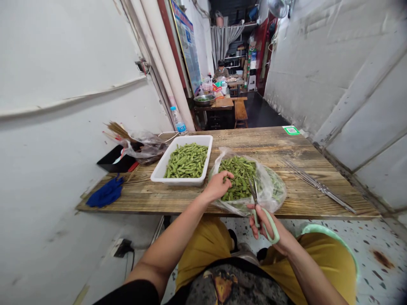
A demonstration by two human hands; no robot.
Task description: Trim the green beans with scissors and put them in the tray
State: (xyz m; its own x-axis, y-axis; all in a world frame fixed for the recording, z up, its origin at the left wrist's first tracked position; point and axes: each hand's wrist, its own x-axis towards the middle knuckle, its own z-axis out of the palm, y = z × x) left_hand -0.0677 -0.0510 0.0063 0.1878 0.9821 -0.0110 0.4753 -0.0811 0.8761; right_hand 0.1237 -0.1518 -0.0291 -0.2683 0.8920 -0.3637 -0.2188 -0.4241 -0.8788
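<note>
My left hand [218, 185] reaches into a clear plastic bag [270, 186] of green soybean pods [239, 176], fingers curled down among the pods. Whether a pod is pinched in them I cannot make out. My right hand [267, 226] grips green-handled scissors [261, 212] at the table's front edge, blades pointing up towards the bag. To the left, a white rectangular tray [173, 176] holds more green pods [187, 160]. Both stand on a wooden table [305, 161].
A blue cloth [106, 192] lies at the table's left end, beside a black box and a bag of wooden skewers [140, 146]. Metal skewers [318, 185] lie at the right. A water bottle [179, 120] stands behind. A green-lined bin [321, 233] sits beside my right knee. A person sits far back.
</note>
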